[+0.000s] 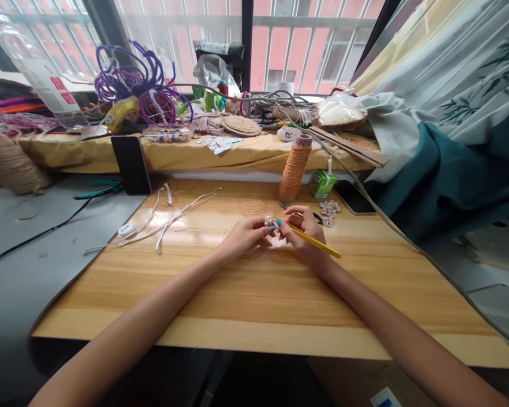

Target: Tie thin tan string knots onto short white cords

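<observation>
Near the middle of the wooden table, my left hand [245, 235] is closed, pinching a small whitish woven-looking piece [268, 221] between thumb and fingertips. My right hand [305, 240] is closed on yellow tweezers [322, 246], whose tips point left to the same piece. The fingertips of both hands almost meet there and hide much of the piece. Just beyond my right hand, dark-handled scissors [316, 217] show in part. A small cluster of similar whitish pieces [330, 209] lies to their right.
An orange thread spool [296, 169] stands behind my hands, beside a green drink carton [322, 183] and a dark phone [355, 196]. White ribbon strips [169, 221] and a round tape measure [126, 230] lie left. A grey cable [365, 195] crosses the right side; a cluttered ledge [220, 158] runs behind.
</observation>
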Available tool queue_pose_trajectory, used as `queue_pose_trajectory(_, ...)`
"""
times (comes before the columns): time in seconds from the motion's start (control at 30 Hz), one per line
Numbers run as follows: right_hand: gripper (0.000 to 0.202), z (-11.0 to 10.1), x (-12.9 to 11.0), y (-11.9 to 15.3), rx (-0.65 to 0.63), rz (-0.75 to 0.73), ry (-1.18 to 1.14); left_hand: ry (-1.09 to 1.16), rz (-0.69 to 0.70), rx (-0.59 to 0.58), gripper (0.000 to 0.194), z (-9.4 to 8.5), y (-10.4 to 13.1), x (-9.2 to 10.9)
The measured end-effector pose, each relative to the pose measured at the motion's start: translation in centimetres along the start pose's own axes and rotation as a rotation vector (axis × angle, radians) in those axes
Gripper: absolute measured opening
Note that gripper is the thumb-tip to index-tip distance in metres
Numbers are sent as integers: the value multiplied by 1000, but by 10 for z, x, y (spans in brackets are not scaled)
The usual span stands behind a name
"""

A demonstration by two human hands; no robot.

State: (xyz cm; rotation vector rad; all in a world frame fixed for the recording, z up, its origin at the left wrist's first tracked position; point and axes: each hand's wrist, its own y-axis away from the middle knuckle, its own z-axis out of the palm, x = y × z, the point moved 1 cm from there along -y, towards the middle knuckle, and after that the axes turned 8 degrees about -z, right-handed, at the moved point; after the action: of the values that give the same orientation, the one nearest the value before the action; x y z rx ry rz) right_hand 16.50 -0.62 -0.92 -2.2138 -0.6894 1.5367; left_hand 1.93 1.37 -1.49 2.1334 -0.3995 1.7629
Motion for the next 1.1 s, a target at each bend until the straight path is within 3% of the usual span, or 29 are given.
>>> queue_pose_trajectory(0.53,7,-5,6,-3,-16,-192,109,-23,18,-14,24,-3,-3,-4)
queue_pose_trajectory(0.67,7,-3,3,-1,7,-198,136,35,33,-41,23,-1,-5,-7)
queue_pose_trajectory(1.1,7,4,3,2,35,-195,110,131,27,25,15,-2,-2,-1)
